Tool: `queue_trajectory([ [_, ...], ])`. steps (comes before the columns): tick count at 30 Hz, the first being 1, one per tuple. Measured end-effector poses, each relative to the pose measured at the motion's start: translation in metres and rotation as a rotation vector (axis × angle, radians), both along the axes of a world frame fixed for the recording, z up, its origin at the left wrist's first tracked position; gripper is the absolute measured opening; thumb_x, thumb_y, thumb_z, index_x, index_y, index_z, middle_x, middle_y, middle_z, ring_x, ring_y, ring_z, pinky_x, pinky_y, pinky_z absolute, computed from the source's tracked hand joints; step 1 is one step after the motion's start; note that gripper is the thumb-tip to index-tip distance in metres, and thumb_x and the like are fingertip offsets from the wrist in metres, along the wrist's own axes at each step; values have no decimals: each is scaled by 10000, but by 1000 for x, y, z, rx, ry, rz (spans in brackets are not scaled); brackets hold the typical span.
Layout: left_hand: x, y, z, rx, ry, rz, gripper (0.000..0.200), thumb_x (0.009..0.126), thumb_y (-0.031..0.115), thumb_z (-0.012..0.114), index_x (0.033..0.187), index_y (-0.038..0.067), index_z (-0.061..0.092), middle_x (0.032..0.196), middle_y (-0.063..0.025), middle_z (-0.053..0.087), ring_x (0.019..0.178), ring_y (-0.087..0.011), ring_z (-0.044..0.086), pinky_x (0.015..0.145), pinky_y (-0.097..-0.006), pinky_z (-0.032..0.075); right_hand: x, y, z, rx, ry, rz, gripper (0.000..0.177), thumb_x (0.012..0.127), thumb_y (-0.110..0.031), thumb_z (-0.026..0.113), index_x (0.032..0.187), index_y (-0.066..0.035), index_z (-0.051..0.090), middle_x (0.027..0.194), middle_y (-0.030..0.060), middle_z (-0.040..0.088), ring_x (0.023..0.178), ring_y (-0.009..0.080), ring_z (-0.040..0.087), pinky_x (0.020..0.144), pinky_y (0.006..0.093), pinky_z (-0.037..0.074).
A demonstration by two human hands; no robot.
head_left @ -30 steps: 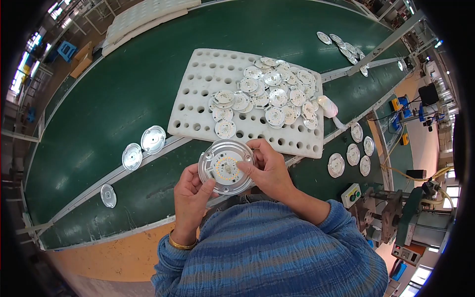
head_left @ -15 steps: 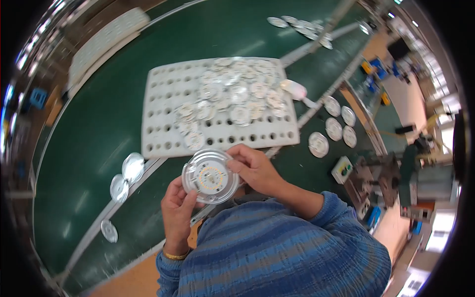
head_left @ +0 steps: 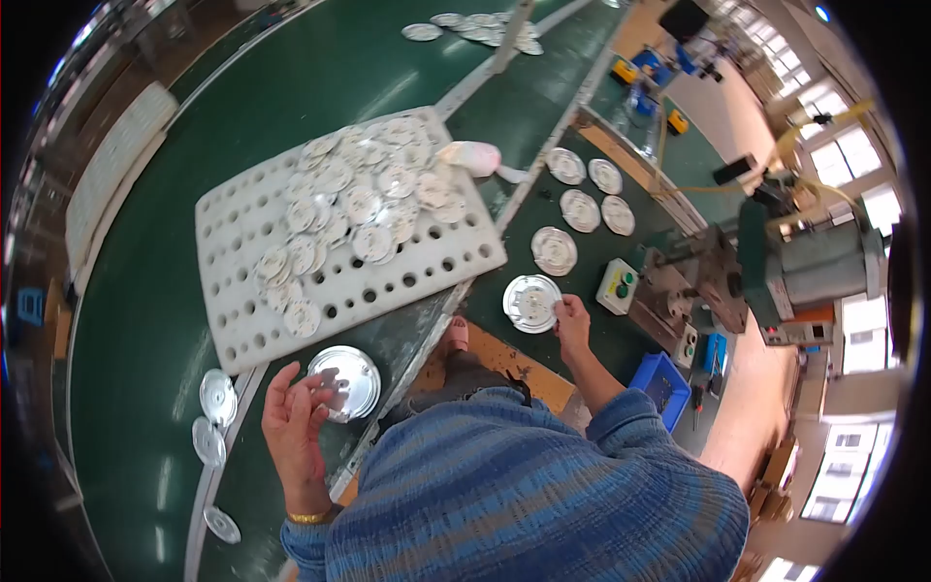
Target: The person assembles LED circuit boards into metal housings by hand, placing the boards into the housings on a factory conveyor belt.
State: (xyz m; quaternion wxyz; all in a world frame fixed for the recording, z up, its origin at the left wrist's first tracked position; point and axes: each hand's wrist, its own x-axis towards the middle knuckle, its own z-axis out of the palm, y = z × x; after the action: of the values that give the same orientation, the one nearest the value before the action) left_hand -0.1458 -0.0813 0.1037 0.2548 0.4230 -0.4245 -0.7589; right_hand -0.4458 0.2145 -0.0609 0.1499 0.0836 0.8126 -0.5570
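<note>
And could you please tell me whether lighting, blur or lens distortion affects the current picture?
In the head view: strong fisheye bowing with dark corners; windows at right washed out; pale glare streaks across the green worktable; the left hand's fingertips smeared, almost see-through over the shiny disc.

a green worktop (head_left: 145, 320) spreads wide, a pale metal rail (head_left: 206, 495) running across it. a white foam board (head_left: 233, 335) full of holes lies slantwise over the middle. left of it, near, are three shiny discs (head_left: 218, 398); a larger round piece (head_left: 361, 388), partly hidden, sits nearer the middle. on the right i see a bottle (head_left: 472, 157) on its side, five round plates (head_left: 554, 251) and a button box (head_left: 617, 286).
</note>
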Motion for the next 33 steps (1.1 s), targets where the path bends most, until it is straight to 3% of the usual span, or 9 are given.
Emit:
queue_trajectory([
  [7, 29, -11, -46, -2, -155, 246, 274, 865, 146, 563, 1114, 41, 521, 961, -79, 618, 790, -133, 615, 643, -219, 479, -28, 12, -52, 14, -50, 22, 121, 837, -145, 566, 929, -68, 576, 651, -19, 491, 500, 47, 432, 397, 194, 342],
  [14, 99, -46, -119, -37, -385, 706, 160, 851, 142, 569, 970, 37, 585, 846, -37, 619, 643, -92, 579, 528, -193, 440, -38, 1, -36, 361, -4, 68, 171, 825, -210, 588, 869, -46, 576, 658, 34, 555, 486, 92, 505, 353, 210, 372],
  [17, 122, -70, -140, -14, -419, 786, 196, 835, 171, 602, 950, 15, 578, 788, -35, 605, 600, -91, 567, 480, -182, 418, -40, -3, -25, 529, 159, 89, 203, 822, -232, 589, 851, -31, 586, 671, 55, 566, 507, 119, 530, 399, 263, 414],
  [18, 126, -77, -148, 35, -367, 845, 210, 828, 183, 617, 933, 7, 573, 761, -37, 597, 574, -92, 561, 452, -181, 408, -49, 1, -33, 589, 291, 109, 224, 811, -231, 588, 854, -11, 593, 727, 91, 601, 589, 177, 572, 539, 329, 465],
  [19, 127, -83, -156, 75, -361, 877, 212, 822, 186, 627, 917, 6, 566, 745, -37, 590, 559, -92, 556, 431, -182, 398, -49, -8, -31, 610, 567, 160, 240, 815, -227, 589, 877, 4, 608, 739, 80, 613, 592, 147, 566, 522, 299, 458],
  [21, 129, -96, -169, 145, -358, 949, 220, 810, 190, 646, 885, 5, 553, 714, -38, 575, 531, -92, 547, 390, -184, 378, -46, -30, -20, 468, 649, 269, 167, 809, -149, 579, 857, 11, 593, 751, 73, 598, 670, 135, 547, 619, 285, 443],
  [27, 139, -114, -206, 124, -460, 881, 219, 797, 168, 663, 868, 22, 516, 685, -28, 552, 510, -91, 530, 358, -186, 365, 33, -194, 62, 156, 506, 835, 131, 796, -130, 608, 843, -8, 600, 710, 48, 590, 641, 104, 530, 612, 248, 437],
  [30, 137, -109, -188, 233, -291, 895, 184, 809, 138, 643, 859, 32, 502, 699, -29, 555, 535, -99, 542, 390, -185, 397, 74, -262, 68, 48, 463, 1128, 197, 752, -187, 635, 842, -14, 601, 769, 111, 597, 688, 231, 582, 634, 307, 461],
  [33, 131, -87, -175, 262, -45, 954, 147, 819, 97, 619, 867, 41, 491, 724, -34, 563, 592, -104, 565, 449, -178, 432, 105, -308, 70, 261, 560, 1227, 380, 705, -318, 695, 933, -34, 588, 875, 125, 587, 787, 272, 589, 703, 356, 472],
])
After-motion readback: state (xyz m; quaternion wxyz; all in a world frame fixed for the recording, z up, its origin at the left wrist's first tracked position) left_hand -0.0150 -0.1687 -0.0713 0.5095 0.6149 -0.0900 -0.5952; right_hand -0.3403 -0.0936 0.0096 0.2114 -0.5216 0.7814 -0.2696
